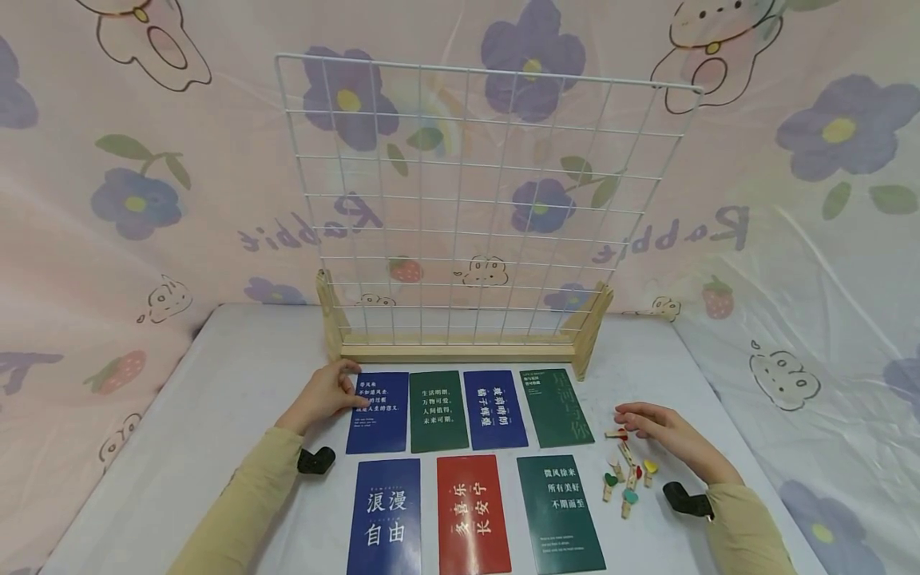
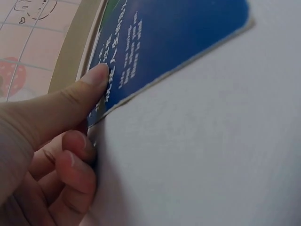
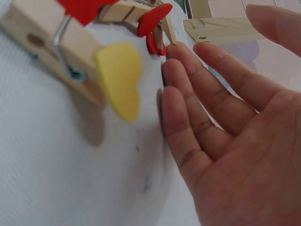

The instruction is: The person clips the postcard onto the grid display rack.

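Note:
At the left end of the upper row, my left hand (image 1: pixel 323 399) holds the edge of a blue card (image 1: pixel 384 427) with white writing. In the left wrist view the thumb (image 2: pixel 77 96) lies on the card's printed face, while the other fingers curl at its edge. My right hand (image 1: pixel 679 441) rests beside a small pile of wooden clothespins (image 1: pixel 627 454), its fingers loosely extended and holding nothing. The clothespins carry red, yellow, green and teal hearts; a yellow heart (image 3: pixel 120 80) shows large in the right wrist view.
Behind the cards stands a white wire grid (image 1: pixel 467 192) on a wooden base (image 1: pixel 460 351). Beside the held card lie a green card (image 1: pixel 438 435), another blue one (image 1: pixel 496 435) and a dark green one (image 1: pixel 564 431). Blue, red (image 1: pixel 470 551) and green cards form the front row.

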`<state>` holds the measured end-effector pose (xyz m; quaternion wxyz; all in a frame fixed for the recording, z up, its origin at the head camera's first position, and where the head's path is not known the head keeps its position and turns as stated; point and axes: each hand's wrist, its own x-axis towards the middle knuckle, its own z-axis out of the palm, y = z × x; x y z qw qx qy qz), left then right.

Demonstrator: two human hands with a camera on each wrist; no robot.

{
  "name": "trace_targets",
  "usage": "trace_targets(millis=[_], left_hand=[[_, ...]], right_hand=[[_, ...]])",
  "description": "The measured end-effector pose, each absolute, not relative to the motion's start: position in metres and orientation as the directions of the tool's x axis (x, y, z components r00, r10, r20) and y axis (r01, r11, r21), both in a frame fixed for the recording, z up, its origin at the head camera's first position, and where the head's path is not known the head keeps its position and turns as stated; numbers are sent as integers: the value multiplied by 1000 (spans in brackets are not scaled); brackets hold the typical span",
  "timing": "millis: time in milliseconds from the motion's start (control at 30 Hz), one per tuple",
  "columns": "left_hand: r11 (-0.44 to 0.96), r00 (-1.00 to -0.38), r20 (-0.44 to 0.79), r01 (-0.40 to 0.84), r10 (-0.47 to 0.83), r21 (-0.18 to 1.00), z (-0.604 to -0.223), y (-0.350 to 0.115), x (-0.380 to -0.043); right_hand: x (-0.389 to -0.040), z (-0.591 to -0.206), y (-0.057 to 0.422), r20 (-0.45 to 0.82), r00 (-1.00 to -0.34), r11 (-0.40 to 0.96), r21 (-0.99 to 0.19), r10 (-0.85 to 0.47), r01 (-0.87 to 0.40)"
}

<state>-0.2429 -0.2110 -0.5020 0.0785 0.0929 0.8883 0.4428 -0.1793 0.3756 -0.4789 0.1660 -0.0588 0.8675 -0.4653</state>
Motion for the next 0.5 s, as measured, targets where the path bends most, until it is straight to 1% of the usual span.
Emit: trace_targets(millis=[100, 267, 500], left_hand=[[594, -972, -67, 83, 226, 800, -501, -210, -243], [586, -971, -50, 99, 233, 804, -500, -207, -243], [593, -978, 29, 149, 206, 792, -499, -203, -237]], right_hand=[[-179, -479, 375, -235, -939, 561, -826, -253, 55], [-178, -478, 374, -240, -938, 561, -826, -249, 62], [-177, -476, 373, -241, -938, 563, -824, -247, 64]])
